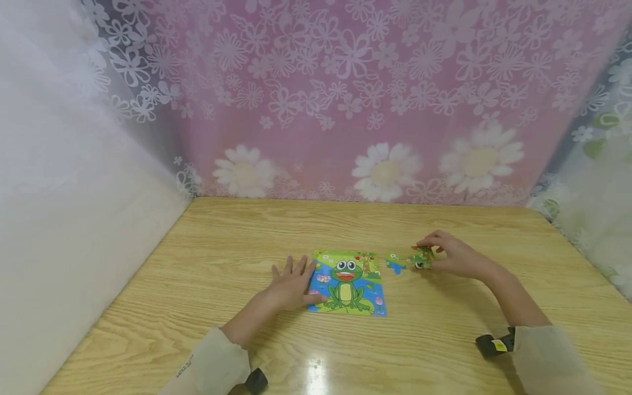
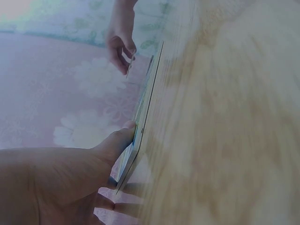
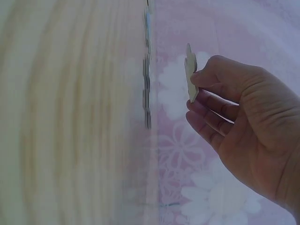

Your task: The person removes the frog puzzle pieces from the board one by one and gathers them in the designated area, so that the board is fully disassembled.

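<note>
Plainly, your right hand (image 1: 456, 258) pinches one puzzle piece (image 3: 190, 77), visibly raised only in wrist views; your left hand (image 1: 290, 286), spread wide, touches one frog picture (image 1: 346, 293).

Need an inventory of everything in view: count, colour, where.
frog picture: 1, green and blue, flat on the table
loose pieces: several (overlap hides exact count), green, blue and white showing, on the table right of the picture
held piece: 1, pale on the side facing the right wrist camera, pinched above the table
table: 1, light wood, under everything
backdrop: 1, pink with white flowers, behind the table
side sheets: 2, whitish, left and right of the table
wrist devices: 2, black, one by each sleeve
sleeves: 2, beige, on the forearms
left hand: 1, bare, on the picture's left edge
right hand: 1, bare, pinching the held piece
</note>
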Motion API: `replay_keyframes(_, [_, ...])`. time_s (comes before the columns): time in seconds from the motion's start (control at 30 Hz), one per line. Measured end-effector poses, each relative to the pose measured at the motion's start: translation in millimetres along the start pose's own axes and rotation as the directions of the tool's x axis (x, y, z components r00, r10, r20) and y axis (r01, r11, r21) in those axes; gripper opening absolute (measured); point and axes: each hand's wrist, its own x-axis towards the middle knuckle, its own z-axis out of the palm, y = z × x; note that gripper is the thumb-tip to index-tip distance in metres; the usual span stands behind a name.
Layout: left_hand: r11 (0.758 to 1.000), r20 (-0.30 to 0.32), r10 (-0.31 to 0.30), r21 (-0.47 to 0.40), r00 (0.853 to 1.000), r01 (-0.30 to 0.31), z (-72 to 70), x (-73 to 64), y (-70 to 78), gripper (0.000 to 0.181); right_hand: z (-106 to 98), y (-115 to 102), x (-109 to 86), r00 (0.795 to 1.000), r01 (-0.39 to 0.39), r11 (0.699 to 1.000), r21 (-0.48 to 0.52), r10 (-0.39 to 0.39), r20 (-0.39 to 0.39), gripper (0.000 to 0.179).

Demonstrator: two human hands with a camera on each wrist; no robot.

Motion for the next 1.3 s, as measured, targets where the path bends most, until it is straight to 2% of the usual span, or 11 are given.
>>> replay_keyframes(0.23, [1.000,0.007,0.001,-0.003,1.000,-0.001,-0.6,0.6,-0.4,0.089,-7.6,14.9,-12.5,0.999,-0.024,0.999,-0.031,0.023,-0.029,0.042])
replay_keyframes(0.5, [1.000,0.010,-0.014,0.001,1.000,0.014,1.6,2.2,-2.6,0.090,-14.7,25.2,-21.0,0.998,-0.043,0.999,-0.012,0.043,-0.041,0.043])
replay_keyframes(0.7, [1.000,0.007,-0.012,0.001,1.000,0.012,1.8,2.8,-2.4,0.090,-14.0,37.7,-25.2,0.998,-0.046,0.999,0.005,0.046,-0.040,0.042])
replay_keyframes(1.1, [1.000,0.011,-0.008,-0.004,1.000,0.008,4.1,4.3,-3.6,0.090,-9.1,55.2,-31.4,0.993,-0.122,0.992,0.022,0.122,-0.004,0.044])
replay_keyframes(1.3, [1.000,0.012,-0.011,-0.007,1.000,0.011,2.8,3.7,-2.1,0.090,-7.5,58.4,-33.1,0.995,-0.101,0.994,0.032,0.101,-0.003,0.046])
